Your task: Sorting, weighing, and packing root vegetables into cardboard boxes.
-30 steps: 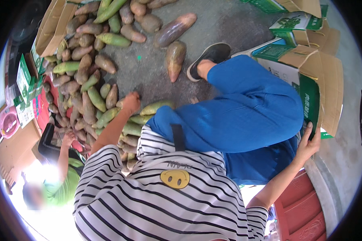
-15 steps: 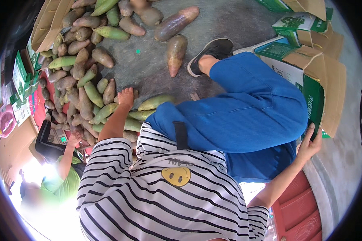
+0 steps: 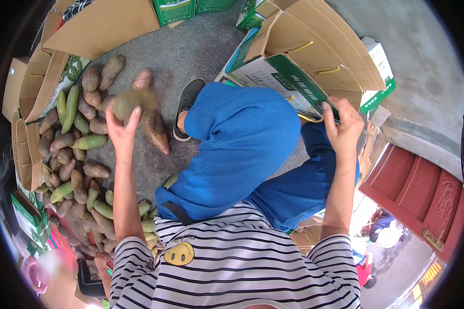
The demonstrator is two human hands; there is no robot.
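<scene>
My left hand (image 3: 122,131) is closed round an oblong brownish-green fruit or tuber (image 3: 135,103), blurred by motion. Just beside it, a long brown one (image 3: 154,131) lies on the floor, with a reddish-brown one (image 3: 143,79) a little beyond. Over on the right, my right hand (image 3: 341,126) pinches the near edge of an open green-and-white carton (image 3: 301,85), thumb on one side of the edge and fingers on the other. The carton has brown inner flaps and yellow cord handles; its inside is mostly hidden from here.
A heap of similar brown and green produce (image 3: 77,190) covers the floor at left. Opened cartons (image 3: 108,28) border it at the back and left side. My bent blue-trousered leg (image 3: 232,139) lies between my hands. A red door (image 3: 407,190) stands at right; another person's arm (image 3: 104,273) shows lower left.
My view has turned toward the right. My left hand has gone from resting on the heap to holding a brownish-green piece farther forward. My right hand remains on the carton edge.
</scene>
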